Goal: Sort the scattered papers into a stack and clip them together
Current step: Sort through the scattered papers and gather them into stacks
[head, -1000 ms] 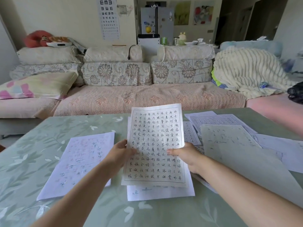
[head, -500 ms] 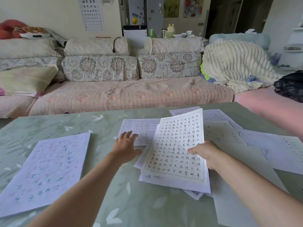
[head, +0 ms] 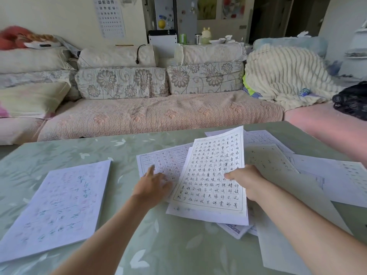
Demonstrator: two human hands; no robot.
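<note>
- On the counter [head: 59,151], right hand [head: 248,181] grip pinches calligraphy sheet [head: 210,175], tilted up off loose papers [head: 268,159].
- Left hand [head: 153,187] flat, fingers straight, on grid sheet [head: 158,161]; probably to drag it in.

I have just the one view to work from: a wide-angle camera worn on the person's head, facing forward and down across the green table [head: 65,151] to the sofa [head: 158,116] beyond it. It sits close (the written sheet [head: 212,175] gripped by the right hand [head: 247,180] shows each character), both forearms entering from the bottom edge, the wall [head: 59,16] topping the frame
</note>
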